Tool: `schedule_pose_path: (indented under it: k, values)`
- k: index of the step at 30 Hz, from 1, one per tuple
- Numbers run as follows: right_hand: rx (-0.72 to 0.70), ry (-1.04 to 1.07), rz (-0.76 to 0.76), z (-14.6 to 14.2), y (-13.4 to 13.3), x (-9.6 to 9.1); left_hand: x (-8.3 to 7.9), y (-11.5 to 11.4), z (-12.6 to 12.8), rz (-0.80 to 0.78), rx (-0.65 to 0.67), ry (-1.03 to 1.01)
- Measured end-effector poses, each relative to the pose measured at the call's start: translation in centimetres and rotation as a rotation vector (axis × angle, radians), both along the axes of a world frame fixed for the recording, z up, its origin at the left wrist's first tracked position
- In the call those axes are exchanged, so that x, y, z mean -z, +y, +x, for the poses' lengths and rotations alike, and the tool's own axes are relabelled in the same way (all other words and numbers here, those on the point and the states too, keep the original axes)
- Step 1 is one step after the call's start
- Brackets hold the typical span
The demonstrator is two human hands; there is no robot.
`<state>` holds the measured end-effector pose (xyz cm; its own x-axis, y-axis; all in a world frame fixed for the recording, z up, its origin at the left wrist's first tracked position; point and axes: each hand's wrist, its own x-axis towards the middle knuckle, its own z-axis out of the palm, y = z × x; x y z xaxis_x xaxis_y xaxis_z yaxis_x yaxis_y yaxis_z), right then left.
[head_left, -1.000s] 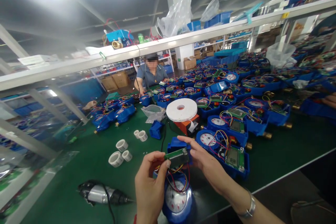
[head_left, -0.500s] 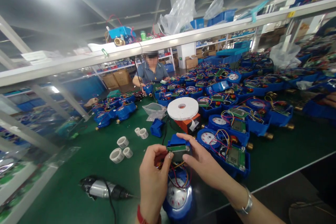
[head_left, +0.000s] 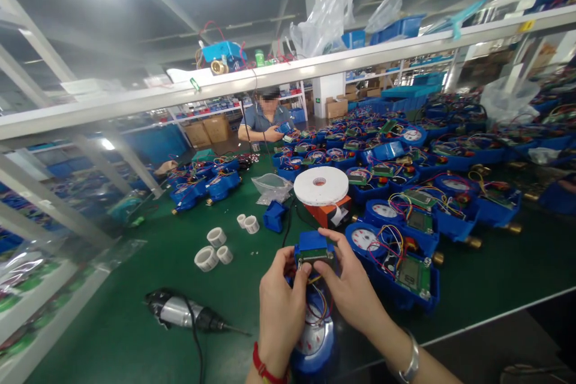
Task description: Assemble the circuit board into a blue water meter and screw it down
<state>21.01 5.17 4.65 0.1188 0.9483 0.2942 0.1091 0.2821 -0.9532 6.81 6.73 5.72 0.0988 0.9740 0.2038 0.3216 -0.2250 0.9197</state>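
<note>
The board (head_left: 315, 257), green with a row of pins along its upper edge, lies between my two hands at the blue housing (head_left: 312, 240) of the meter nearest me; whether it is seated, I cannot tell. My left hand (head_left: 282, 300) pinches the board's left end, thumb in front, fingers curled behind. My right hand (head_left: 353, 289) clasps the housing at its right side, thumb against the board's lower edge, index finger extended toward the housing's top. Step in hand, as I judge: fitting the board to the housing. The next move seems to call for even pressure from both thumbs, with the wires (head_left: 324, 312), looped over the dial (head_left: 310, 337), clear of the edge. For comparison, the neighbouring board (head_left: 413, 276), at right, lies display upward in its own housing. Beyond my hands stand a blue cap (head_left: 274, 216) and the tape roll (head_left: 321, 185) on an orange box (head_left: 330, 212); to the left lie white label rolls (head_left: 206, 258) and, nearer me, the driver (head_left: 180, 311), its bit pointing toward my left wrist.
</note>
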Motion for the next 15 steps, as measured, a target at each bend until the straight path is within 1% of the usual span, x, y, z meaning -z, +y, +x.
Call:
schedule_pose_path:
  k: [6, 10, 12, 13, 15]
  values:
    - [0.061, -0.101, 0.037, -0.4, 0.1, -0.1, 0.2, 0.5, 0.1, 0.005, 0.015, 0.022]
    - [0.037, -0.065, 0.062, -0.3, -0.1, 0.7, -0.3, 0.1, -0.4, -0.003, 0.056, 0.062]
    - [0.001, -0.032, 0.050, -0.2, -0.5, 1.3, -0.4, -0.5, -1.6, 0.009, 0.058, 0.100]
    - [-0.006, -0.018, 0.040, -0.1, -0.7, 1.5, -0.2, -0.8, -2.7, 0.019, 0.034, 0.109]
    - [0.007, 0.027, 0.006, 0.1, -1.0, 1.7, 0.9, -1.4, -5.5, 0.034, -0.091, 0.103]
